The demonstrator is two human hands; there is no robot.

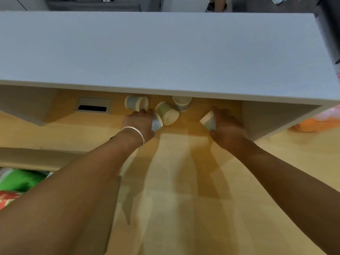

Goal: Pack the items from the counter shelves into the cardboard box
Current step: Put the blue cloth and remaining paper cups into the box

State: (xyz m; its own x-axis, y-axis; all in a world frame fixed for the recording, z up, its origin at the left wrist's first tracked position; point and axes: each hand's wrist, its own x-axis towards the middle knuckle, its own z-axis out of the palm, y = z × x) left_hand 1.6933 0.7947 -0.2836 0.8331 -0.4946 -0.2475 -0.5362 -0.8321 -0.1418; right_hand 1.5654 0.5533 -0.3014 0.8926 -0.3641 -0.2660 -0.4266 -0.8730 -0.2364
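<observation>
Several small pale green-blue paper cups with cream rims lie tipped on the wooden lower shelf [174, 162], under the grey countertop [165, 48]. My left hand [139, 124], a bracelet at its wrist, grips one cup [157, 124] lying on its side. My right hand [227, 127] grips another cup [208, 121], its rim facing left. Between and behind the hands lie three loose cups: one at the back left [136, 103], one in the middle [167, 113], one at the back [182, 103] partly hidden by the countertop's edge. No cardboard box is in view.
A grey cable port [93, 105] is set into the shelf at the back left. Green and red packaging [20, 181] shows at the lower left. Orange and pink things [316, 122] lie at the right past a side panel. A person's feet [216, 5] stand beyond the counter.
</observation>
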